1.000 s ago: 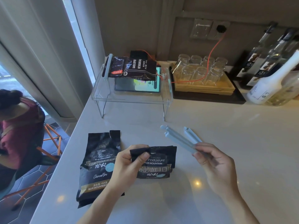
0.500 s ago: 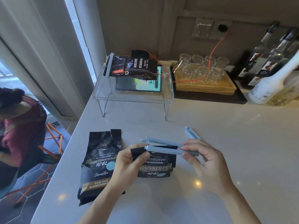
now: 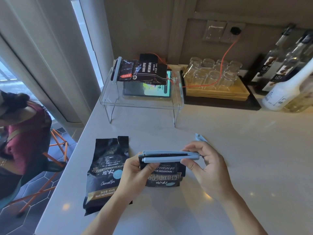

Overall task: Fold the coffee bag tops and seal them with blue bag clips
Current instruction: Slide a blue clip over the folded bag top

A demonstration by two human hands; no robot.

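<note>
A black coffee bag with its top folded down lies on the white counter. My left hand grips its left side, thumb on the folded top. My right hand holds the hinge end of a blue bag clip, whose two arms straddle the folded top edge with a narrow gap between them. A second black coffee bag lies flat to the left, its top unfolded. Another blue clip pokes out behind my right hand. A third bag, with a clip on it, rests on the acrylic stand.
A clear acrylic stand holds a lit tablet at the back. A wooden tray of upturned glasses and several bottles line the back right. The counter's left edge drops to a floor where a seated person is.
My right hand swung the blue clip from pointing up-left to level and slid it leftwards over the folded top of the bag. My left hand kept its grip on the bag.
</note>
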